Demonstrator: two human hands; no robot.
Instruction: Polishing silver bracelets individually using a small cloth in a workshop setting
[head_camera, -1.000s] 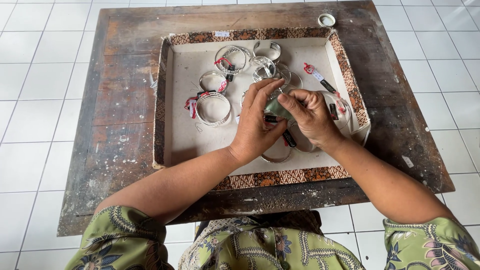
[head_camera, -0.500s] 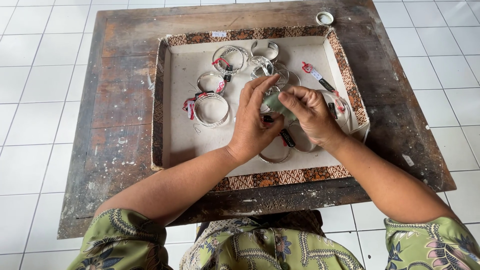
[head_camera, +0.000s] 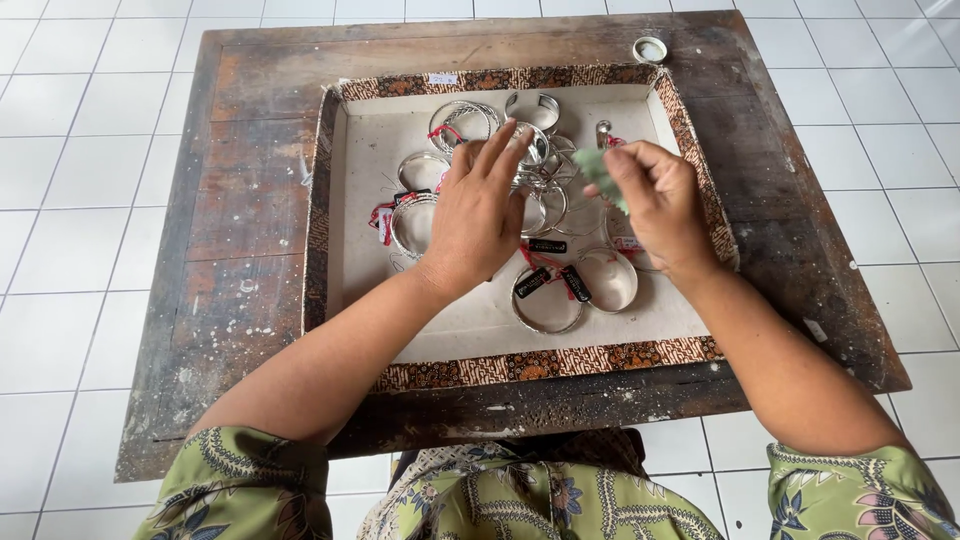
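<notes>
A shallow white tray with a brown patterned rim (head_camera: 520, 365) lies on a worn wooden table (head_camera: 240, 230). Several silver bangles with red and black tags lie in it, such as one pair (head_camera: 575, 290) near the front. My left hand (head_camera: 478, 210) reaches flat over the tray's middle, fingers spread, fingertips on a silver bangle (head_camera: 535, 150) in the pile at the back. My right hand (head_camera: 655, 205) hovers over the tray's right side and pinches a small pale green cloth (head_camera: 600, 170).
A small round white lid (head_camera: 650, 48) sits at the table's far right corner. White tiled floor (head_camera: 80, 200) surrounds the table. My green patterned sleeves (head_camera: 240, 490) and lap fill the bottom edge.
My hands have parted. The left hand left the cloth and stretched forward to the bangle pile; the right hand keeps the green cloth and has shifted right.
</notes>
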